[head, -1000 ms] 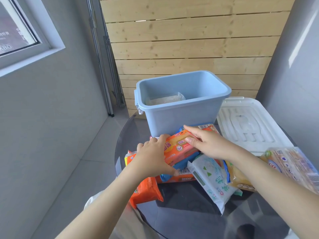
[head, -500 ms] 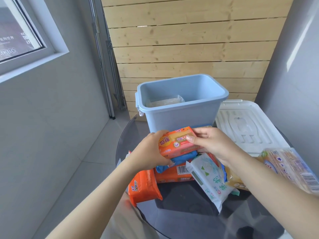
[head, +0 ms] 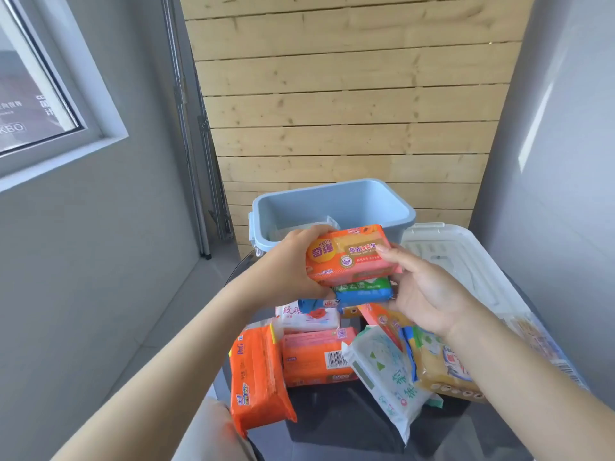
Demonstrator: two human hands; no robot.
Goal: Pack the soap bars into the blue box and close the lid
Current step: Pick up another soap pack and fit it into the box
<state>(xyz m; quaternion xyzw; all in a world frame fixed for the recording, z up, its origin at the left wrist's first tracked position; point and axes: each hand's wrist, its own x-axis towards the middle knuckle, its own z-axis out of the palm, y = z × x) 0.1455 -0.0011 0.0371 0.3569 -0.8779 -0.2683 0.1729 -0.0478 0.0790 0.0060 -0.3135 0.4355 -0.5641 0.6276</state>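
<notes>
Both hands hold a small stack of wrapped soap bars in front of the blue box (head: pixel 332 201): an orange bar (head: pixel 352 254) on top and a blue-green bar (head: pixel 362 291) under it. My left hand (head: pixel 293 264) grips the stack's left end, my right hand (head: pixel 419 287) its right end. The box stands open with a clear packet (head: pixel 299 227) inside. Its white lid (head: pixel 456 257) lies flat to the right. Several more wrapped bars lie on the glass table, among them an orange pack (head: pixel 256 374) and a white-green pack (head: pixel 386 377).
The round dark glass table (head: pixel 332 434) sits in a corner, with a wooden slat wall (head: pixel 349 111) behind, grey walls on both sides and a window (head: pixel 33 104) on the left. A clear-wrapped pack (head: pixel 539 344) lies at the table's right edge.
Both hands have lifted the orange bar, with the blue-green bar beneath it, off the pile and up toward the box rim. The camera has tilted upward.
</notes>
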